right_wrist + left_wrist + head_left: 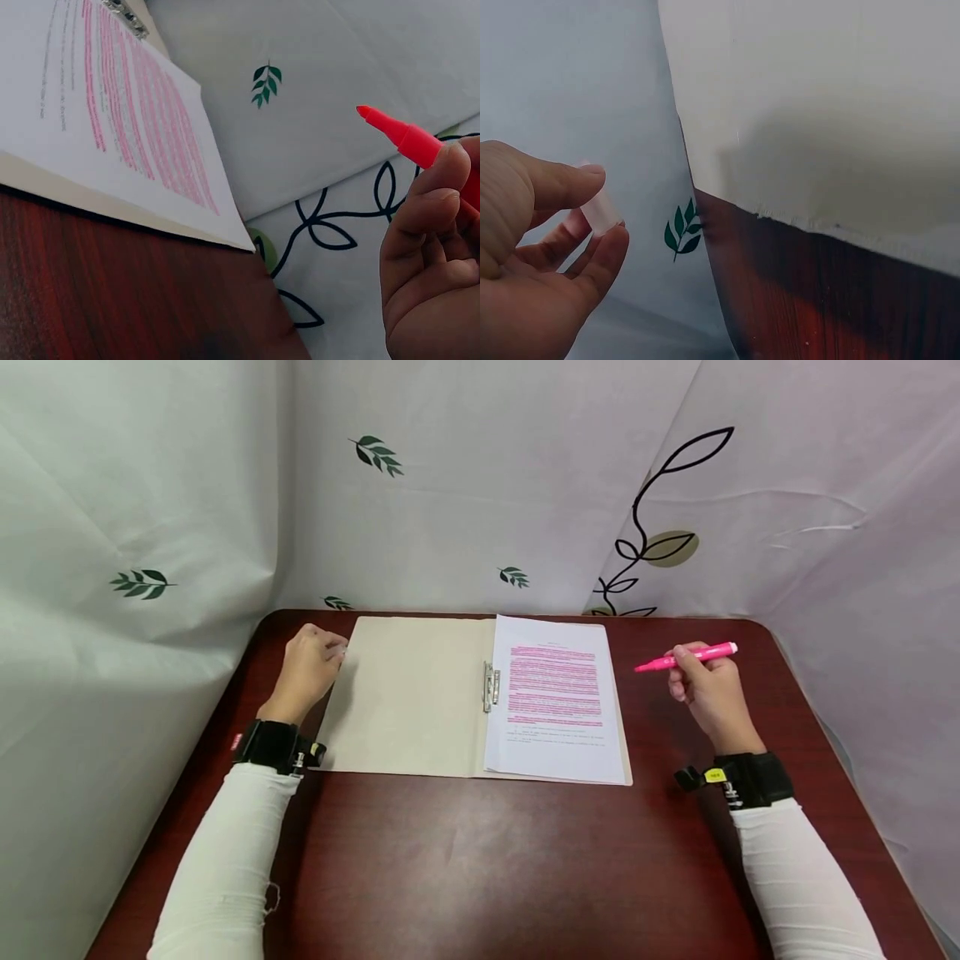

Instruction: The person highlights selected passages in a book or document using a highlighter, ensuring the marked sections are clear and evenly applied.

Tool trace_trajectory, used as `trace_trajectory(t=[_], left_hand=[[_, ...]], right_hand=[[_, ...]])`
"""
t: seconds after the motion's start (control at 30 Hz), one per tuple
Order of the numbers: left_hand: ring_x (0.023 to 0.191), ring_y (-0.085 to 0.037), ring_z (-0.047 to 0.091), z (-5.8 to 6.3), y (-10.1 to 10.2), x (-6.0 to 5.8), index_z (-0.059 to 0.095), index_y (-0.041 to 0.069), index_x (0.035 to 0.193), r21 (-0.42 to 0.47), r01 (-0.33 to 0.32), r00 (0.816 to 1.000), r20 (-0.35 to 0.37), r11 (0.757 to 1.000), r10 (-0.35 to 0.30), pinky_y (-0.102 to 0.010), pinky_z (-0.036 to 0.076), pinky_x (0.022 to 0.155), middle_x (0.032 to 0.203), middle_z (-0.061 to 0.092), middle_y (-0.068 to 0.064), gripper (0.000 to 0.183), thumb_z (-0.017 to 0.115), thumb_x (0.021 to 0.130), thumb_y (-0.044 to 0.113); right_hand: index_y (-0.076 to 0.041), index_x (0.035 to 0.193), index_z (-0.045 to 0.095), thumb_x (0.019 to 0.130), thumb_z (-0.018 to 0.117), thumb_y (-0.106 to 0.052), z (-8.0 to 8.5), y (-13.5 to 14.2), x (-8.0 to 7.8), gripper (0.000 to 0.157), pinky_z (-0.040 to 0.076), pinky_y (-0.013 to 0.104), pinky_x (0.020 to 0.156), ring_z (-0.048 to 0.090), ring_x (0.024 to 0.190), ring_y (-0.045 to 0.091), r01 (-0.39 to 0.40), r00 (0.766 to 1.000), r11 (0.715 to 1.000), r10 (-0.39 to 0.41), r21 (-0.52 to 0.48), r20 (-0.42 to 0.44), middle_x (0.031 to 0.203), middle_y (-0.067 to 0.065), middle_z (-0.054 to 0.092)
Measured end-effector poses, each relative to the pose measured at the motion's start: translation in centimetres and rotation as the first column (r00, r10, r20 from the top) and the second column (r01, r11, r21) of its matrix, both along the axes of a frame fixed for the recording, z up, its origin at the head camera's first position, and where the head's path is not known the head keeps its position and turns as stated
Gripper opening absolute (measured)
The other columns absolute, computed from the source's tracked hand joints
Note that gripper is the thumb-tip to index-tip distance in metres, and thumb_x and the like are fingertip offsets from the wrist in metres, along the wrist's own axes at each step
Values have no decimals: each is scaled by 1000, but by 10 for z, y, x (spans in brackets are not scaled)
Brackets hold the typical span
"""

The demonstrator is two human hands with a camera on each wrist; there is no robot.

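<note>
My right hand (712, 702) holds a pink highlighter (722, 651) between thumb and fingers, to the right of an open cream folder (416, 693). The highlighter's bare tip points left, toward the printed sheets (555, 758); in the right wrist view the uncapped tip (364, 112) shows plainly. Many lines on the top sheet are marked pink, while a few near the bottom are unmarked. At the folder's left edge, my left hand (306, 668) pinches a small translucent whitish cap (602, 213) between thumb and fingertips.
A metal clip (489, 687) sits at the folder's spine, beside the sheets. Everything lies on a dark reddish wooden table (465, 852). Pale curtains (465, 510) with leaf prints hang behind the table and along its sides.
</note>
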State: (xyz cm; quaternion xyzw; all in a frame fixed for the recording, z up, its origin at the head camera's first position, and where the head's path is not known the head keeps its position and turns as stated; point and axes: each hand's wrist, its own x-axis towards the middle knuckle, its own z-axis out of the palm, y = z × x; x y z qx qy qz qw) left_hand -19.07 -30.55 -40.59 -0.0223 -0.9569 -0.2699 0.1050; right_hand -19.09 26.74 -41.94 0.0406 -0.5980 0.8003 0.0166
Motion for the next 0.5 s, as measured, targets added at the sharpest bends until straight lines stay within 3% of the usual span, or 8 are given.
trace_trajectory(t=[0.23, 0.5], left_hand=[[114, -46, 57, -6, -10, -10, 69, -12, 119, -27, -36, 998, 46, 999, 37, -55, 55, 92, 117, 57, -30, 23, 58, 100, -5], [104, -43, 60, -17, -23, -24, 60, -11, 117, -17, -88, 985, 148, 996, 89, -55, 54, 88, 113, 58, -29, 20, 59, 101, -1]], right_hand=[[-4, 96, 69, 103, 63, -14, -7, 1, -1, 13, 42, 20, 45, 51, 51, 9, -23, 999, 1000, 23, 7, 41, 66, 0, 62], [-5, 96, 70, 103, 63, -14, -17, 4, -1, 14, 44, 19, 46, 51, 52, 9, -42, 995, 998, 47, -54, 90, 67, 1, 63]])
